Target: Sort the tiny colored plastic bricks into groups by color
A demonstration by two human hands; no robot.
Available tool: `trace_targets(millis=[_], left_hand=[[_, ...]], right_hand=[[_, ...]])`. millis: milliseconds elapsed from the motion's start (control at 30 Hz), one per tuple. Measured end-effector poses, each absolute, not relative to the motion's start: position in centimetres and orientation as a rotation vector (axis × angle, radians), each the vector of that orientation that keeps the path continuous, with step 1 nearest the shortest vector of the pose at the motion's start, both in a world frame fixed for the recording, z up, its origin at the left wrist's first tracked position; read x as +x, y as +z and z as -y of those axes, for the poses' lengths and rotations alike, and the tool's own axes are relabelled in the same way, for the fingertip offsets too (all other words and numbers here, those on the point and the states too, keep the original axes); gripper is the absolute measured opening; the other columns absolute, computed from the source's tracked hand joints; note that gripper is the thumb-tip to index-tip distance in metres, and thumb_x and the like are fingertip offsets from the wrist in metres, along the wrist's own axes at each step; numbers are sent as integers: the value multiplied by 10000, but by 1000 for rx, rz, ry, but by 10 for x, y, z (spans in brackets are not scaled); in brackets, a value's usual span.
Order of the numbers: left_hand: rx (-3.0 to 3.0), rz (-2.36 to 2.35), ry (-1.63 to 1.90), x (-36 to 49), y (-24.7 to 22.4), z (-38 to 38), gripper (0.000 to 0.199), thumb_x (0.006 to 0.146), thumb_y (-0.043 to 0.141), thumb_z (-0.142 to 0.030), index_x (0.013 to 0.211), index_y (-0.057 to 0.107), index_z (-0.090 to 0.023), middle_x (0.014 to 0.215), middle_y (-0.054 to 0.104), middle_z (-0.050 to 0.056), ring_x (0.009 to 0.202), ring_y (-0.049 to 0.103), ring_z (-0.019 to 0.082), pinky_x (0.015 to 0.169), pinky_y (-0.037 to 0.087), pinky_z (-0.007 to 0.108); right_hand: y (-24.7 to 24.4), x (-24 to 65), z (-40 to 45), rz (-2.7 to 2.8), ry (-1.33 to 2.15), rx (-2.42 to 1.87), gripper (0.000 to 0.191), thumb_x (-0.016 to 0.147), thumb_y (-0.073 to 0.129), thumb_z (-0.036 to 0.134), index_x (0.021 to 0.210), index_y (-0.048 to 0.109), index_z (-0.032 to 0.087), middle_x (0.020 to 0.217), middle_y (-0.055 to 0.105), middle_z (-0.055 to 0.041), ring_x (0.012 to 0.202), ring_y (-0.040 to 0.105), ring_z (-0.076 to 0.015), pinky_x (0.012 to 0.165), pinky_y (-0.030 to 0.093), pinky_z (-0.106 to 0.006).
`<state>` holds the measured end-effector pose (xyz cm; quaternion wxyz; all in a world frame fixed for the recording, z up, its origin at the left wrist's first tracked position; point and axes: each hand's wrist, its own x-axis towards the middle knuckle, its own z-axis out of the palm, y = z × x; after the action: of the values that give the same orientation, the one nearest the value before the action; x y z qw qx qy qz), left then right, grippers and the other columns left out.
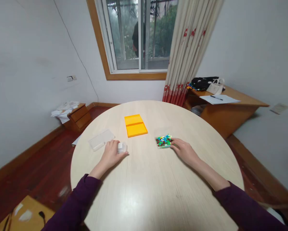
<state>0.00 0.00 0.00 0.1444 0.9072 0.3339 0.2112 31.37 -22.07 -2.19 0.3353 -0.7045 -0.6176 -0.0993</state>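
Note:
My left hand curls around a small clear plastic box with something white in it, thumb on the near side and fingers on the far side. A flat clear plastic case lies just beyond that hand, to the left. My right hand has its fingertips closed on the right end of a shallow clear box filled with small coloured pieces in green, blue, brown, white and yellow. Between the two hands, farther off, an open yellow case lies flat; I see nothing inside it.
Everything stands on a round pale wooden table. Behind it are a window and a curtain. A wooden desk with paper, a pen and bags stands at right, a small cabinet at left.

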Motion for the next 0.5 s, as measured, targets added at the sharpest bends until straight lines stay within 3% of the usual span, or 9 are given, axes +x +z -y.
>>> trace_targets(millis=[167, 267, 400, 500], left_hand=[[2364, -926, 629, 35, 28, 10, 462, 722, 688, -519, 970, 588, -142, 981, 641, 133, 912, 582, 285, 819, 448, 417], [2018, -829, 604, 58, 35, 19, 463, 720, 657, -593, 901, 568, -176, 862, 638, 68, 728, 582, 208, 670, 440, 344], [1713, -648, 540, 78, 21, 34, 608, 674, 589, -785, 748, 526, -185, 679, 571, 13, 585, 541, 148, 558, 428, 295], [1540, -566, 434, 80, 5, 41, 669, 689, 541, -831, 818, 528, -175, 650, 556, -15, 487, 520, 122, 473, 432, 280]], right_hand=[[-17, 306, 222, 1531, -368, -1881, 185, 896, 580, 280, 1007, 708, 205, 1178, 709, -142, 1093, 668, -315, 926, 528, -521], [-6, 284, 216, 1459, -348, -1797, 220, 913, 571, 284, 1078, 696, 208, 1148, 713, -139, 1093, 659, -305, 954, 508, -540], [-4, 235, 189, 1352, 261, -1540, 388, 933, 561, 318, 1314, 585, 246, 1249, 661, -132, 1162, 630, -251, 980, 524, -479], [-15, 201, 166, 1160, 751, -1299, 682, 882, 644, 418, 1497, 379, 289, 1432, 515, -162, 1265, 565, -261, 940, 553, -450]])
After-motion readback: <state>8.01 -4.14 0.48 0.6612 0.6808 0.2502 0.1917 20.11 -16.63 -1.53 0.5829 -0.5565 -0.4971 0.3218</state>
